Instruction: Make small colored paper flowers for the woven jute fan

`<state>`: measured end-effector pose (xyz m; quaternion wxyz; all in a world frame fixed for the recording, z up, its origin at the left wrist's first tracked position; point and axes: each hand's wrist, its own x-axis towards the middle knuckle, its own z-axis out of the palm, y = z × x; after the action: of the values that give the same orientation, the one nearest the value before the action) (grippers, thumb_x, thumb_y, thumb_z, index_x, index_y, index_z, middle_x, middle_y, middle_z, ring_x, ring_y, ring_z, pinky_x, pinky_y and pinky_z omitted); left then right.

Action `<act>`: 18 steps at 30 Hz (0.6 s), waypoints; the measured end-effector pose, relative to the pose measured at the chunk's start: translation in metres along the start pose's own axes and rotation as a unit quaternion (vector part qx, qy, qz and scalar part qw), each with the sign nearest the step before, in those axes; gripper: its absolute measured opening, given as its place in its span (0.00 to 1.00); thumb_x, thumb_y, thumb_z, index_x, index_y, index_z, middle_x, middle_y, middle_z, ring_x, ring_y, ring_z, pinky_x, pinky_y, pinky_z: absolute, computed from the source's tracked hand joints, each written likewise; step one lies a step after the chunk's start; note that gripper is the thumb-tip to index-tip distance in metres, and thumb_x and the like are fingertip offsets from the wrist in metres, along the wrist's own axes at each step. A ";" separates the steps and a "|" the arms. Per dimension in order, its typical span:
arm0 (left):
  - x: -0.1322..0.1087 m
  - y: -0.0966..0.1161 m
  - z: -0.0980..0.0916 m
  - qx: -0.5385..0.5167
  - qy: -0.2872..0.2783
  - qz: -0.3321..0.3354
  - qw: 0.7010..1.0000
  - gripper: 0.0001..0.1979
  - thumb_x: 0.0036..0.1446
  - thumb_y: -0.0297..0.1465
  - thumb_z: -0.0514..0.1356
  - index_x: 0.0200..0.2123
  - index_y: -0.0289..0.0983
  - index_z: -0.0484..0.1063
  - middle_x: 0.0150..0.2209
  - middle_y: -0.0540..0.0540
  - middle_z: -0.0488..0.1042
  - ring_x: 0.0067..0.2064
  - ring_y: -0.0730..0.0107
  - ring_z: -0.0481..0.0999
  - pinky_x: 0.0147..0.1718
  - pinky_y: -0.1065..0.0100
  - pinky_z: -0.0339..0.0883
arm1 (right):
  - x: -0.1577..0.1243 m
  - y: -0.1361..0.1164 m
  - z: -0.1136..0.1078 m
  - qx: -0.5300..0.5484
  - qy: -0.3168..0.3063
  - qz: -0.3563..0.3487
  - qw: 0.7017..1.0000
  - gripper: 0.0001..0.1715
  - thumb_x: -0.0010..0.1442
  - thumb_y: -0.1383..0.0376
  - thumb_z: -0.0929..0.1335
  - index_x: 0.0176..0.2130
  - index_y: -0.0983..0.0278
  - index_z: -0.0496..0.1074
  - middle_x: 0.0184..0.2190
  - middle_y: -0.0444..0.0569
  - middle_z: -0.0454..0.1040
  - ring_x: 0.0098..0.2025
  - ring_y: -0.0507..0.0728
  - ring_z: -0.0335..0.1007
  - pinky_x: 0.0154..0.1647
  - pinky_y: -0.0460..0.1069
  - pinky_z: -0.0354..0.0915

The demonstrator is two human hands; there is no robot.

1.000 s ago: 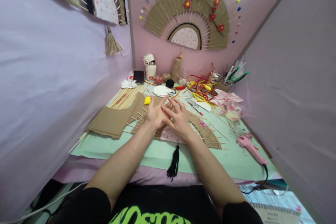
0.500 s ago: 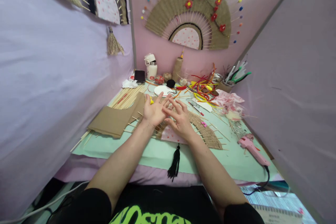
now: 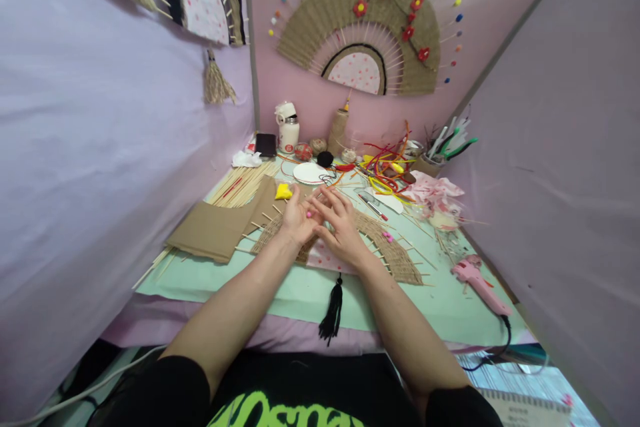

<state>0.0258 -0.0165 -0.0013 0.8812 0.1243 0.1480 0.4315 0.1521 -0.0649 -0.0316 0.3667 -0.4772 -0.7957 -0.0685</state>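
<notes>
My left hand (image 3: 299,219) is palm up, with a small pink clay-like ball (image 3: 309,215) resting in it. Over its fingers lies my right hand (image 3: 343,223), palm down, fingers stretched and slightly apart; it touches the left hand, and its fingertips are partly covered. Below both hands lies a woven jute fan (image 3: 400,260) on thin sticks, with a pink dotted centre (image 3: 325,259) partly hidden by the hands. A black tassel (image 3: 331,310) hangs from it toward the table's front edge. Small pink pieces (image 3: 389,237) sit on the fan's right side.
Brown cardboard (image 3: 210,230) and sticks (image 3: 240,183) lie left, a yellow lump (image 3: 283,191) behind my left hand. A pink glue gun (image 3: 480,283) rests right with its cord. Behind are a white bottle (image 3: 289,133), coloured pipe cleaners (image 3: 390,167) and a marker (image 3: 375,207).
My left hand has moved slightly right and its fingers have curled a little under the right hand. The pink ball and the yellow lump now show more plainly.
</notes>
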 end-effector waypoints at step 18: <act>-0.001 0.003 -0.003 -0.011 -0.011 0.016 1.000 0.34 0.59 0.55 0.46 0.55 0.35 0.68 0.51 0.33 0.73 0.50 0.52 0.75 0.49 0.51 0.69 | 0.002 -0.014 -0.004 -0.035 -0.035 -0.023 0.999 0.30 0.60 0.45 0.63 0.55 0.55 0.70 0.65 0.49 0.58 0.64 0.66 0.46 0.64 0.65 0.47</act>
<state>0.0226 -0.0153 -0.0027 0.8770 0.1219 0.1320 0.4457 0.1426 -0.0726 -0.0235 0.3204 -0.4731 -0.8160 -0.0881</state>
